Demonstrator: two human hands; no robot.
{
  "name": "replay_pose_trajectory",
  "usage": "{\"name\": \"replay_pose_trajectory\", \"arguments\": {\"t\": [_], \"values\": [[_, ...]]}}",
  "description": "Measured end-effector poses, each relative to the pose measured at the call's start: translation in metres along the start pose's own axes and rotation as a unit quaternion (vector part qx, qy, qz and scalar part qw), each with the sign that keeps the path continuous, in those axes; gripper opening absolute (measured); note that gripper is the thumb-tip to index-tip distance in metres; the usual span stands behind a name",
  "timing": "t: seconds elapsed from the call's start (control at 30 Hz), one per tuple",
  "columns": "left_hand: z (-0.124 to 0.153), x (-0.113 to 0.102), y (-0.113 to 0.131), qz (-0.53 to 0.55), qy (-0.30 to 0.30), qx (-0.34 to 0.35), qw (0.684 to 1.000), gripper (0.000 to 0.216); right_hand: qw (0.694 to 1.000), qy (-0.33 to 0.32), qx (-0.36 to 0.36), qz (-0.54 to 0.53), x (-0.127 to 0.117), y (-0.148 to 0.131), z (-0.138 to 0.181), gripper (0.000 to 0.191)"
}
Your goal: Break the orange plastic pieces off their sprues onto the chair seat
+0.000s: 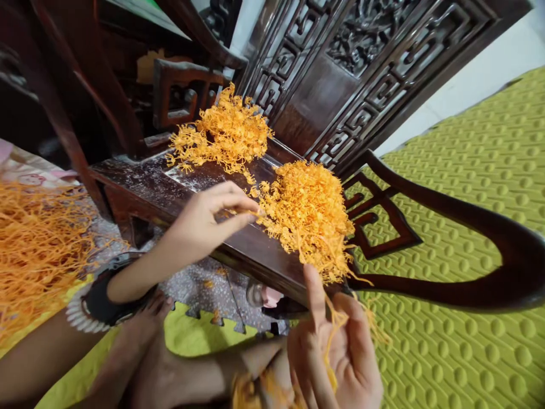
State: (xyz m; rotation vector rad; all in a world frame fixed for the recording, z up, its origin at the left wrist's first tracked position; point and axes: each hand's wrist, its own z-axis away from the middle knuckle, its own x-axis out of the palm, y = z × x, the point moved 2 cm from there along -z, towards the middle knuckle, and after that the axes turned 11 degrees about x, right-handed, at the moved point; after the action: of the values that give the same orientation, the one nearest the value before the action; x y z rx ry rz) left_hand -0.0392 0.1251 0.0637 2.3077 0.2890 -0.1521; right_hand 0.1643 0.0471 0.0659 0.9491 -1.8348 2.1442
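My left hand (213, 218), with a black band and a white beaded bracelet on its wrist, reaches over the dark wooden chair seat (255, 241). Thumb and forefinger pinch what looks like a small orange spidery piece, at the edge of a heap of such pieces (315, 204). A second orange heap (232, 130) lies farther back on the seat. Near the front right corner, my right hand (336, 346) is turned palm up. Thin orange strands (330, 341) run across its palm and between its bent fingers.
A large pile of long orange strands (38, 244) lies on the left. The chair's carved back (327, 85) and curved armrest (460, 295) border the seat. Yellow-green studded matting (468, 352) covers the floor at right. Below the seat are my bare legs and a speckled floor (200, 289).
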Motion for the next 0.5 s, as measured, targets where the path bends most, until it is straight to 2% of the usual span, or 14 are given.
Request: {"name": "replay_pose_trajectory", "arguments": {"t": [0.03,0.1,0.2,0.3,0.4,0.43,0.5], "values": [[0.000,-0.009,0.000,-0.016,0.027,-0.006,0.999,0.017,1.000,-0.003,0.020,-0.001,-0.002,0.000,0.002,0.039],[0.003,-0.021,-0.001,-0.024,0.033,-0.026,0.999,0.017,0.999,-0.020,0.034,-0.009,-0.004,0.000,0.001,0.039],[0.012,-0.021,-0.002,-0.005,-0.023,-0.059,0.998,0.019,1.000,-0.006,-0.006,-0.018,-0.001,0.005,-0.004,0.040],[0.023,-0.015,-0.003,-0.015,-0.063,-0.073,0.995,0.029,0.995,0.059,-0.073,0.026,0.000,0.015,0.000,0.042],[0.035,-0.017,0.001,-0.047,-0.017,-0.054,0.997,0.046,0.982,0.073,-0.105,0.139,-0.008,0.028,0.011,0.035],[0.039,-0.021,0.004,-0.045,0.015,-0.047,0.998,0.041,0.974,0.068,-0.112,0.187,-0.010,0.032,0.015,0.032],[0.048,-0.029,0.013,-0.003,0.059,-0.047,0.997,0.017,0.944,0.045,-0.131,0.301,-0.013,0.036,0.019,0.031]]}}
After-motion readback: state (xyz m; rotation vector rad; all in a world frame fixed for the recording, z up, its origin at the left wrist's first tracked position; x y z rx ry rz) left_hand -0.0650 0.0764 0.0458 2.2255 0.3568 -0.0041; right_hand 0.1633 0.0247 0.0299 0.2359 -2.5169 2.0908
